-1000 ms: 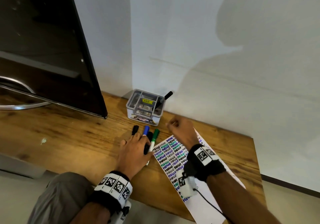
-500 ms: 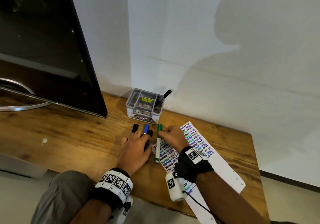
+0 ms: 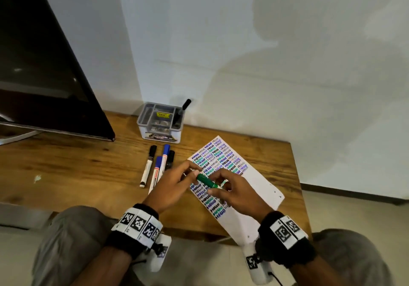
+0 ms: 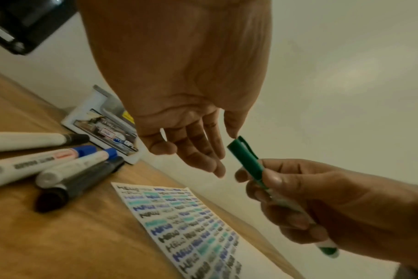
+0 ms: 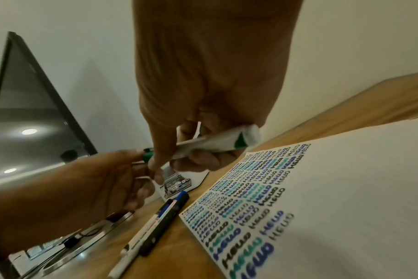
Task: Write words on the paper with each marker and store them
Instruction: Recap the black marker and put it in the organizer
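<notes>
Right hand [image 3: 236,194] grips green marker [image 3: 207,181] above paper [image 3: 254,181] on table [image 3: 77,175]; left hand [image 3: 172,182], fingers [image 4: 198,149] loosely extended, touches its cap end. Four markers [image 3: 158,167] lie left; organizer box [image 3: 159,123] far, black marker [image 3: 181,112] inside.

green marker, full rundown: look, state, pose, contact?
The green marker has a white barrel, a green cap with a clip and a green band near its rear end; it looks plastic. The cap is on. It is held in the air above the paper, roughly level in the head view. The right hand curls around the barrel; the left hand reaches its fingertips to the cap end, but firm contact is unclear.
</notes>
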### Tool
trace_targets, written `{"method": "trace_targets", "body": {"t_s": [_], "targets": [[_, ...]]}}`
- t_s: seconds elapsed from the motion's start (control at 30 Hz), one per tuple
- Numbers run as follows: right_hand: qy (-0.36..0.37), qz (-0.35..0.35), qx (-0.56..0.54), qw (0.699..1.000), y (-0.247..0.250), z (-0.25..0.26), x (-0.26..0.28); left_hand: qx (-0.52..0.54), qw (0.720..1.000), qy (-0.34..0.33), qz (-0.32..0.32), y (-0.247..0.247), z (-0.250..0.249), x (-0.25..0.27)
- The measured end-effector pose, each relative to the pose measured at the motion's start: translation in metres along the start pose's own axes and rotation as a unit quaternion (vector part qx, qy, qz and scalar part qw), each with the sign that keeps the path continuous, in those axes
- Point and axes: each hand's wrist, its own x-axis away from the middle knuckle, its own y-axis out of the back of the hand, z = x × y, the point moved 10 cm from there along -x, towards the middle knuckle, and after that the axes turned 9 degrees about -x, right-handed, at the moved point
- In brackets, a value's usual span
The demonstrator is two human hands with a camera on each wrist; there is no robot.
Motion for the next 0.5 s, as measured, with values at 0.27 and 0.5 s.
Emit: {"method": "trace_targets", "body": {"t_s": [0.27, 0.5], "targets": [[0.065, -0.039, 0.132, 0.988, 0.004, 0.015, 0.044, -0.004, 1.000, -0.012, 0.013, -0.025, -0.031, 0.016], [0.139, -0.038, 0.267, 0.953, -0.007, 0.025, 0.061, 0.053, 0.998, 0.024, -0.031, -0.031, -0.033, 0.034]]}}
